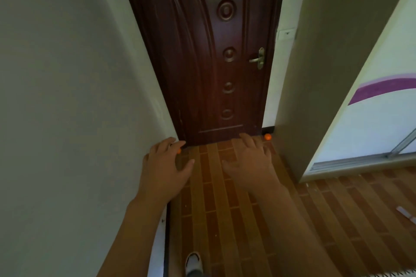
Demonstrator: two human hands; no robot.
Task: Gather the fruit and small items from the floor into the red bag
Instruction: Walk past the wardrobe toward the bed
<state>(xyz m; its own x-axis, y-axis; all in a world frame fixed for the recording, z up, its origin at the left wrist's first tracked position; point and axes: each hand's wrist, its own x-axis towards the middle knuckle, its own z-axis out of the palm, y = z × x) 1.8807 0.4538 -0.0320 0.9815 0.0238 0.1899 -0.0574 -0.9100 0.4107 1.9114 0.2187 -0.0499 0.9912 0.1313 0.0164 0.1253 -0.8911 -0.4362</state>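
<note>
Two small orange fruits lie on the wooden floor at the foot of a dark door. One orange fruit [267,136] sits at the door's right corner. The other orange fruit [179,151] is at the left corner, mostly hidden behind my left hand. My left hand [165,166] reaches forward with fingers spread and relaxed, holding nothing. My right hand [249,164] stretches out beside it, fingers straight, also holding nothing. The red bag is not in view.
A dark red door [216,63] with a metal handle [257,59] closes the corridor ahead. White walls stand on both sides. A sliding door track [360,159] opens on the right. A small white item [406,215] lies on the floor at far right. My shoe [193,262] shows below.
</note>
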